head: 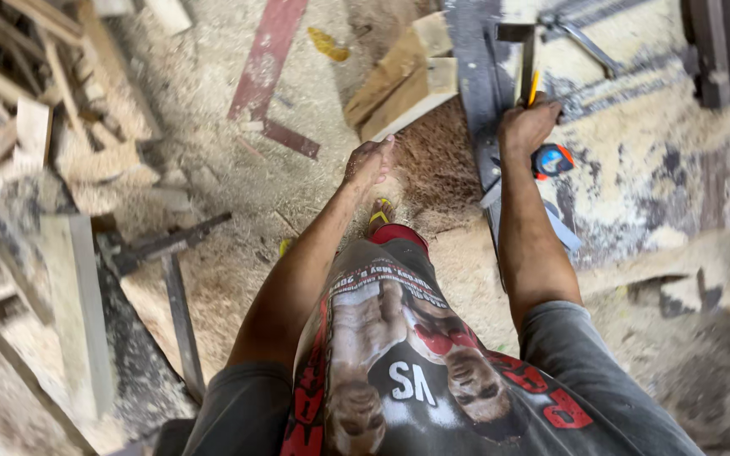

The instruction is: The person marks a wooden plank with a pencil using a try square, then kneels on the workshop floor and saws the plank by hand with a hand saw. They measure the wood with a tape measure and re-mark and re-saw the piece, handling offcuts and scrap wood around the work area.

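The right hand (527, 127) is closed around a yellow pencil (534, 86), whose tip points toward twelve o'clock, and it is pressed down on a dark metal square (524, 52) lying on the sawdust-covered workbench (678, 152). The pencil is thus held inside the fist, with the square touching the hand at its twelve o'clock side. A tape measure (552, 159) is seen just beside the wrist, at about four o'clock.

The left hand (368, 162) is empty, its fingers loosely extended, hanging over the floor near the offcut boards (400, 83) at one o'clock from it.

A slip can be judged likely: the bench is coated in loose sawdust, so the square could be shifted under pressure and a line spoiled. Footing may also be lost, since the floor is strewn with shavings and scrap timber (78, 312) around the sandalled foot (380, 214).
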